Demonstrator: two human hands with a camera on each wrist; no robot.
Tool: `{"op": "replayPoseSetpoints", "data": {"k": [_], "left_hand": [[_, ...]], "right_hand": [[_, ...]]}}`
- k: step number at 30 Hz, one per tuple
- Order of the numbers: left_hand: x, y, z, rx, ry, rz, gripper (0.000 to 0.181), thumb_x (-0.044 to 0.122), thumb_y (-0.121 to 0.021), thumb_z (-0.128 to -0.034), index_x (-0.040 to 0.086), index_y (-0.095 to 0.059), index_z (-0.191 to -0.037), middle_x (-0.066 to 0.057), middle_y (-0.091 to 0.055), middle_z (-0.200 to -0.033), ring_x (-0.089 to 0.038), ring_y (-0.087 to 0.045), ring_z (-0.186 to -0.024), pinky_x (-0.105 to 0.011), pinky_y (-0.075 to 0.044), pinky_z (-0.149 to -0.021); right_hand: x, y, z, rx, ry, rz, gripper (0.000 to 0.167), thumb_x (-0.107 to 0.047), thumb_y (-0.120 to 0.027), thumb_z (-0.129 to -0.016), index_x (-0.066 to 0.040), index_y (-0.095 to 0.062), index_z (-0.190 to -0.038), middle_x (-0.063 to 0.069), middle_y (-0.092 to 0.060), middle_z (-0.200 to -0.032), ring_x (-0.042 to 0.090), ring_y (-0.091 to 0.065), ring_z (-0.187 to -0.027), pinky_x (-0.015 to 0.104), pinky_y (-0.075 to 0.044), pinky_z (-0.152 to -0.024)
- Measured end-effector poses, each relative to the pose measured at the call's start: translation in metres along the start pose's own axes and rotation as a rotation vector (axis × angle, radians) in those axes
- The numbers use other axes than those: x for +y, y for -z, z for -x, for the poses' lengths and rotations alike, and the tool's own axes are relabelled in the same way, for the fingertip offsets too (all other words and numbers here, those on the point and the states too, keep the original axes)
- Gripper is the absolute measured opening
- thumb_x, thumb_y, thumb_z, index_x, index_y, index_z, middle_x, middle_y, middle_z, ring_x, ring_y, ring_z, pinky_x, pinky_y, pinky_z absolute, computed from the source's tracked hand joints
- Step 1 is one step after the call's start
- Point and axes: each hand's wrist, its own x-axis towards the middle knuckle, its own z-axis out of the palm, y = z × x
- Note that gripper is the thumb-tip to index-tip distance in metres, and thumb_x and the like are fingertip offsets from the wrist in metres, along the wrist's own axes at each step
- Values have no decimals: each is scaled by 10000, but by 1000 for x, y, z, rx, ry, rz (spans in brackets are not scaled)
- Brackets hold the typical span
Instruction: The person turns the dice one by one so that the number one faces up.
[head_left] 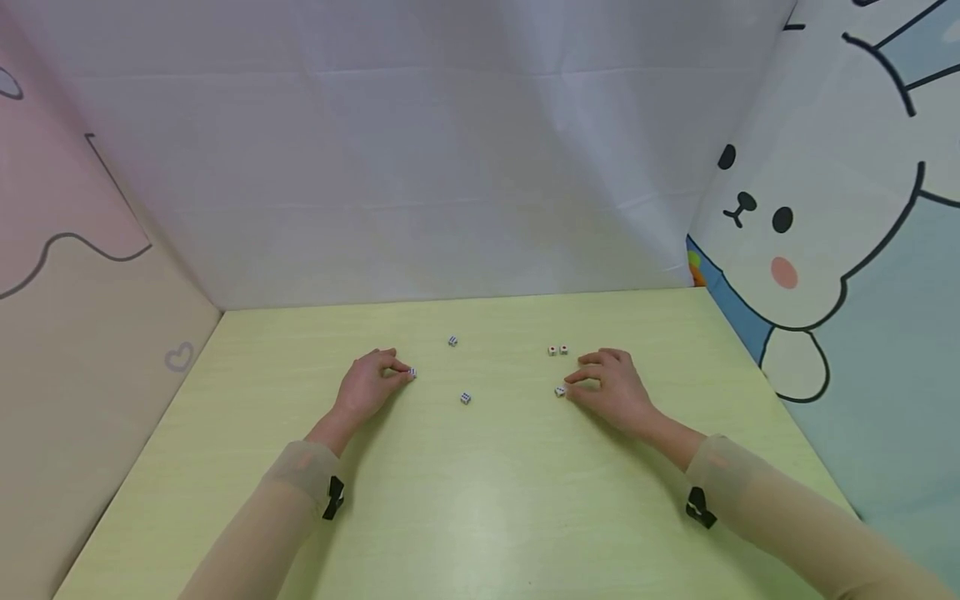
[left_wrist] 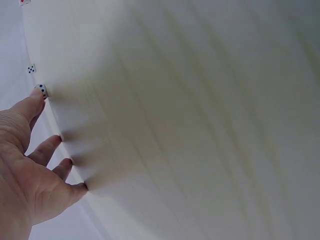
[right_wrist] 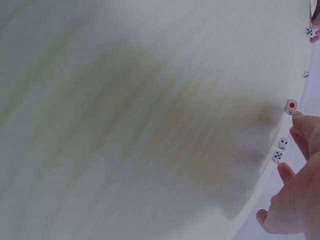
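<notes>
My left hand [head_left: 370,385] is over the left part of the table, pinching a small white die [head_left: 412,373] between thumb and forefinger. In the left wrist view the thumb partly covers this die [left_wrist: 42,91], while the other fingers are spread with their tips by the tabletop. My right hand [head_left: 611,390] lies to the right, its thumb and forefinger parted. Just beyond its thumb tip sits another die [head_left: 559,391], which shows a red dot in the right wrist view [right_wrist: 291,106]. Whether the thumb touches it is hard to tell.
Two dice, a left one [head_left: 552,351] and a right one [head_left: 564,350], stand side by side beyond the right hand's die. Between the hands are a far die [head_left: 452,341] and a nearer die [head_left: 466,398]. A white back wall [head_left: 450,183] borders the pale yellow table [head_left: 480,500].
</notes>
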Motion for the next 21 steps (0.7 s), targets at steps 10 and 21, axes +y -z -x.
{"op": "replayPoseSetpoints", "data": {"k": [10, 21], "left_hand": [[0, -1, 2, 2, -6, -4, 186, 233, -748, -959, 84, -787, -1062, -229, -521, -1486, -482, -316, -1465, -656, -131, -1209], [-1, -2, 2, 2, 9, 21, 201, 253, -747, -960, 85, -784, -1062, -216, -515, -1497, -460, -308, -1477, -630, -155, -1216]], "right_hand": [[-4, 5, -6, -15, 94, 165, 176, -283, -821, -875, -168, -832, -1008, 140, -660, -1286, 450, -418, -1330, 644, -341, -1096], [-8, 4, -9, -55, 97, 206, 118, -274, -835, -863, -201, -837, -956, 129, -660, -1294, 444, -398, -1353, 670, -340, -1091]]}}
